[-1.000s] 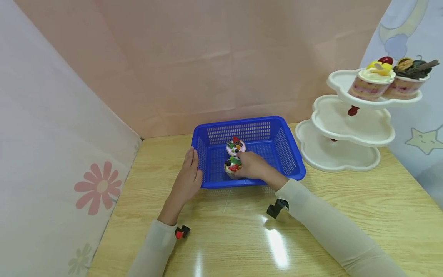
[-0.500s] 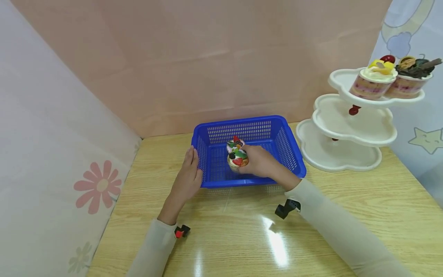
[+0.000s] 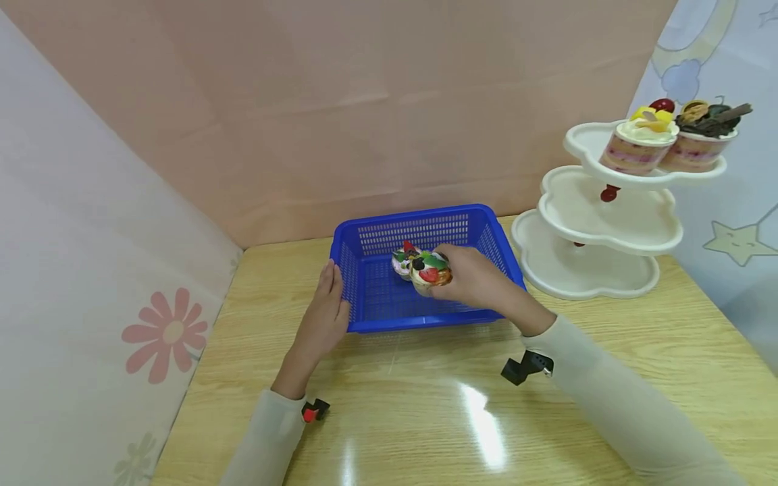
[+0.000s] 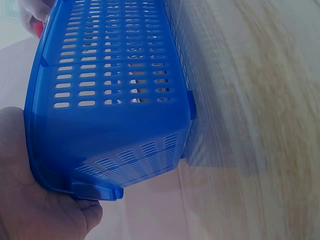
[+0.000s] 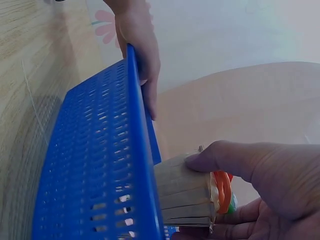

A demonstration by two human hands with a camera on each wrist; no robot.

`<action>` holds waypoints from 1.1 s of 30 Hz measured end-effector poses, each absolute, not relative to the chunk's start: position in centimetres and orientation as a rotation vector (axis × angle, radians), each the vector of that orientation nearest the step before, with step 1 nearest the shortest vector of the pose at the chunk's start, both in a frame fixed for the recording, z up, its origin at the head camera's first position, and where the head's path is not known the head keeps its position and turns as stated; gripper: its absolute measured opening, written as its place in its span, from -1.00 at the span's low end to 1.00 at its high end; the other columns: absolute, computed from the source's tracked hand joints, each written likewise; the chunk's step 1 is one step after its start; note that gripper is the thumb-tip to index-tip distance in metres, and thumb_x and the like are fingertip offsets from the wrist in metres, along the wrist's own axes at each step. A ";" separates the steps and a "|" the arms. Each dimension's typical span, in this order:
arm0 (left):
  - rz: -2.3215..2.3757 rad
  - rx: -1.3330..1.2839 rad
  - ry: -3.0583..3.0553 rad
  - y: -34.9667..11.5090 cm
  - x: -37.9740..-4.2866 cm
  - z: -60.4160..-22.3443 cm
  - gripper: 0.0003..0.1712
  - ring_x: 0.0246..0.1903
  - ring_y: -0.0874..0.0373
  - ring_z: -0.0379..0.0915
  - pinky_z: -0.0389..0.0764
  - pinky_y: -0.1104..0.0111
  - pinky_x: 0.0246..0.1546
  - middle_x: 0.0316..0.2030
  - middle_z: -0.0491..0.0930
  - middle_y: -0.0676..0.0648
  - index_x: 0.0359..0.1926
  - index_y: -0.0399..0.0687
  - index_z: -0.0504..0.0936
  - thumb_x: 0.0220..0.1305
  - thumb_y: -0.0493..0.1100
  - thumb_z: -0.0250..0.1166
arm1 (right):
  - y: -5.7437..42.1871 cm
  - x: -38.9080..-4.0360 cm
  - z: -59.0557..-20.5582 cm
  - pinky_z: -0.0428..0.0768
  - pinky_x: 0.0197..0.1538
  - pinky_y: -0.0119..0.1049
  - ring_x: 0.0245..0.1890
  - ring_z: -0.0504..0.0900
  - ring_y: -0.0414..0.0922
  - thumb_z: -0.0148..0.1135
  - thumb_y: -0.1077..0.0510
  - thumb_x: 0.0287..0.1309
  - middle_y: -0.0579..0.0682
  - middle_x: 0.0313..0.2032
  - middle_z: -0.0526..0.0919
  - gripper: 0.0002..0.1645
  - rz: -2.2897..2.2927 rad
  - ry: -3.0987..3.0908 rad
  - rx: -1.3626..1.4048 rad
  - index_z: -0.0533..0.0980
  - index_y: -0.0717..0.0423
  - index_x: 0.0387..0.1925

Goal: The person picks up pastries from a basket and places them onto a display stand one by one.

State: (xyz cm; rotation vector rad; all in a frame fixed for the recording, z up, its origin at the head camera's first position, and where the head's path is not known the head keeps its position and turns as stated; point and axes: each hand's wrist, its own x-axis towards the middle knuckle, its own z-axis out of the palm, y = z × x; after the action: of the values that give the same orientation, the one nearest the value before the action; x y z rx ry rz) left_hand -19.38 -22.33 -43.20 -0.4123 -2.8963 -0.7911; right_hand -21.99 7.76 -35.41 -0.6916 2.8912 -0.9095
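My right hand (image 3: pixel 471 277) grips a fruit-topped cupcake (image 3: pixel 428 268) by its side, above the inside of a blue plastic basket (image 3: pixel 389 324). In the right wrist view its pleated cup (image 5: pixel 182 192) shows, with the thumb on the near side and fingers beneath. A second cupcake (image 3: pixel 401 263) with a red and green topping sits in the basket, partly hidden behind the held one. My left hand (image 3: pixel 322 314) rests against the basket's left rim, fingers straight along it. The left wrist view shows the thumb at the basket's corner (image 4: pixel 92 212).
Right of the basket stands a white three-tier stand (image 3: pixel 608 216) with wavy-edged trays. Two dessert cups (image 3: pixel 638 148) sit on its top tier, one with cherry and yellow fruit, one with dark chocolate pieces. A wooden table (image 3: pixel 395 418) bears everything, with fabric walls behind and beside.
My right hand has lifted the fruit-topped cupcake from the basket floor and carried it up and to the right. The left hand stays at the rim.
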 end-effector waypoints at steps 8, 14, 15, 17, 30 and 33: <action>-0.772 -0.408 -2.906 -22.5 -19.2 -43.2 -0.26 0.58 0.03 -0.49 -0.10 0.04 0.52 0.61 -0.32 -0.22 0.57 -0.35 -0.16 0.52 -0.17 -0.15 | 9.4 -21.5 -34.5 0.66 -0.21 -0.16 -0.24 0.66 -0.06 0.57 -0.03 -0.06 0.10 -0.14 0.70 -0.20 -0.905 2.913 -0.683 0.49 0.30 0.15; -0.752 -0.410 -2.914 -22.3 -19.2 -42.9 -0.26 0.58 0.00 -0.47 -0.09 0.03 0.51 0.61 -0.31 -0.23 0.57 -0.36 -0.15 0.51 -0.18 -0.14 | 10.9 -21.1 -34.1 0.65 -0.22 -0.15 -0.27 0.66 -0.05 0.56 0.02 -0.07 0.10 -0.18 0.70 -0.24 -0.945 2.927 -0.681 0.49 0.31 0.12; -0.751 -0.411 -2.914 -22.3 -19.1 -42.9 -0.26 0.58 0.00 -0.47 -0.09 0.03 0.51 0.61 -0.31 -0.23 0.56 -0.36 -0.15 0.51 -0.18 -0.14 | 11.1 -21.1 -34.0 0.65 -0.22 -0.15 -0.28 0.66 -0.05 0.56 0.03 -0.07 0.09 -0.19 0.70 -0.25 -0.952 2.926 -0.681 0.49 0.31 0.11; -0.749 -0.411 -2.914 -22.3 -19.1 -42.9 -0.26 0.58 0.00 -0.47 -0.09 0.03 0.51 0.61 -0.32 -0.23 0.56 -0.36 -0.15 0.51 -0.18 -0.14 | 11.6 -21.0 -33.9 0.65 -0.23 -0.15 -0.28 0.66 -0.05 0.55 0.04 -0.06 0.10 -0.20 0.70 -0.27 -0.960 2.924 -0.677 0.49 0.32 0.10; -0.750 -0.433 -2.898 -22.4 -19.1 -43.0 -0.25 0.58 -0.07 -0.43 -0.06 -0.01 0.50 0.60 -0.29 -0.27 0.56 -0.38 -0.15 0.49 -0.19 -0.13 | 14.5 -20.5 -32.7 0.61 -0.22 -0.12 -0.32 0.64 -0.02 0.55 0.07 -0.04 0.11 -0.26 0.70 -0.34 -0.929 3.014 -0.666 0.51 0.34 0.03; -0.750 -0.433 -2.893 -22.4 -19.1 -42.9 -0.25 0.58 -0.07 -0.42 -0.05 0.01 0.50 0.60 -0.29 -0.27 0.56 -0.38 -0.14 0.50 -0.20 -0.12 | 15.3 -20.5 -32.4 0.60 -0.23 -0.12 -0.31 0.64 0.00 0.55 0.05 -0.04 0.12 -0.26 0.70 -0.31 -0.893 3.048 -0.643 0.51 0.36 0.06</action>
State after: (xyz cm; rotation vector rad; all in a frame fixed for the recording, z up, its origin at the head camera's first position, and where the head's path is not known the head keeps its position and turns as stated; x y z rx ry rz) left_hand -19.07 -22.36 -42.95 -0.4328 -2.8929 -0.7496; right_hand -20.50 15.28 -32.43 -0.6434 3.0478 -0.8930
